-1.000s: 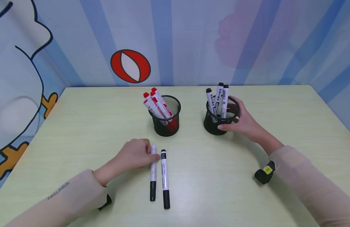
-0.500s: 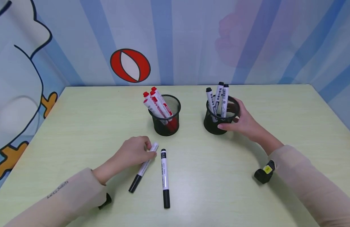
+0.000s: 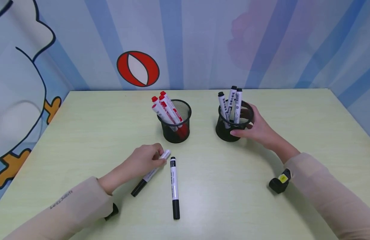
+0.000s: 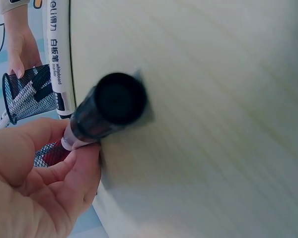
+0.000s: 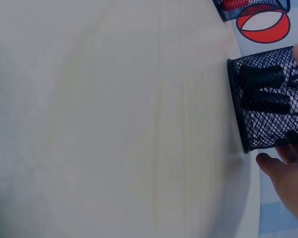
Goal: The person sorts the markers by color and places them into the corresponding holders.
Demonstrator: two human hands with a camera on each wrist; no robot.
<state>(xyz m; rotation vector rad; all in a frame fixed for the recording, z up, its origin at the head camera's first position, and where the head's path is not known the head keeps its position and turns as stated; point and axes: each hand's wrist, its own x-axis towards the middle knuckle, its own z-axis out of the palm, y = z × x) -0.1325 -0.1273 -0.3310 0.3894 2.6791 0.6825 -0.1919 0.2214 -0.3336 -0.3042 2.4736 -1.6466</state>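
Note:
In the head view, my left hand [image 3: 144,159] pinches a whiteboard marker [image 3: 140,187] between thumb and fingers, its black-capped end slanting towards the lower left. That cap [image 4: 120,99] points at the camera in the left wrist view, close above the tabletop. A second whiteboard marker [image 3: 174,186] lies lengthwise on the table just right of it. My right hand [image 3: 258,128] grips the right side of a black mesh pen cup [image 3: 226,134], which holds several black-ended markers [image 3: 237,106]. The far fingers are partly hidden behind the cup.
Another black mesh cup [image 3: 176,136] stands left of the gripped one, with several red-ended markers [image 3: 170,111] leaning left in it. The pale wooden table [image 3: 220,186] runs back to a blue patterned wall [image 3: 199,43].
The marker in my left hand has swung from lengthwise to slanted, its black-capped end going left and its other end right. My right hand and the cups have stayed put.

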